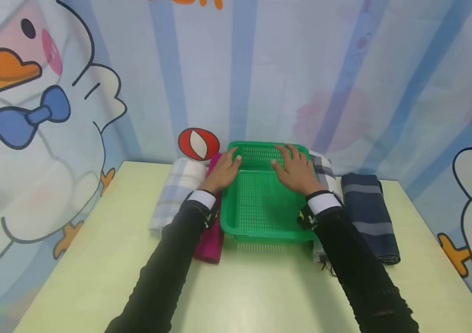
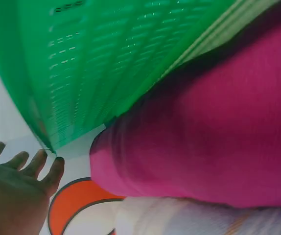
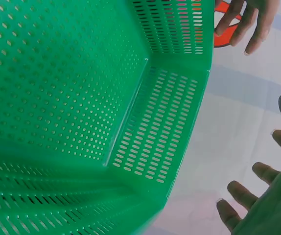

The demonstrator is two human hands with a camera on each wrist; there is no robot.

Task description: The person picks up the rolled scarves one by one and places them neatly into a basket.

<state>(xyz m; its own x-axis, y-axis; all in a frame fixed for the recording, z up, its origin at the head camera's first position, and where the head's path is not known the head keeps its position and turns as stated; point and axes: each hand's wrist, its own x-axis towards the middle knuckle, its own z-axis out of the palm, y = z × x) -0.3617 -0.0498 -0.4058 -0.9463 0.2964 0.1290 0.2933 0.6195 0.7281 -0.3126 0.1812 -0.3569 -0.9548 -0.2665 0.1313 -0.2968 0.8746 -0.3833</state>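
A green plastic basket with perforated walls stands mid-table, with nothing in it. My left hand is at its upper left rim, fingers extended; the left wrist view shows the fingertips close to the basket's corner, and contact is unclear. Over the right side of the basket hovers my right hand, its fingers spread and holding nothing in the right wrist view. Beside the basket on the left lies a magenta folded cloth, partly under my left forearm. A grey-and-white checked cloth lies along its right side, partly hidden by my right arm.
Farther left is a pale plaid folded cloth. A navy cloth with grey stripes lies at the right. The pale yellow table ends at a printed cartoon backdrop behind and on both sides.
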